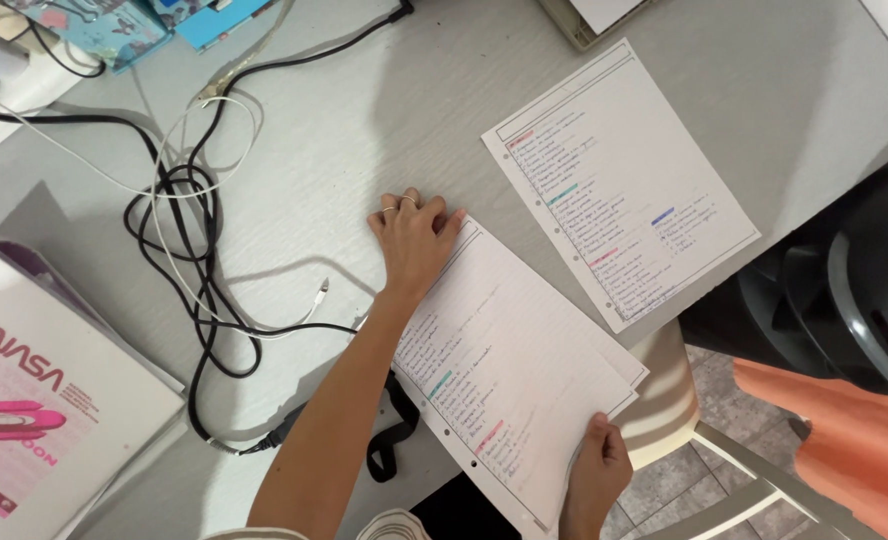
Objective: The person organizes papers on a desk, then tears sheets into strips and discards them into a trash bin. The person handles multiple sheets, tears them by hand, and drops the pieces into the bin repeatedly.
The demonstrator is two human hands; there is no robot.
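Matt, hole-punched paper sheets [524,370] lie under the left hand [414,240], on a pale desk [364,130] with faint wood grain; glossy black plastic-coated cables [189,250] coil beyond its knuckles.

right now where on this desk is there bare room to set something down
The widest bare patch of desk lies between the cables and the far sheet, above the left hand. A smaller patch sits right of that sheet, by the edge. The left side is crowded with cables and a binder; the near sheets, held by the right hand, fill the front.
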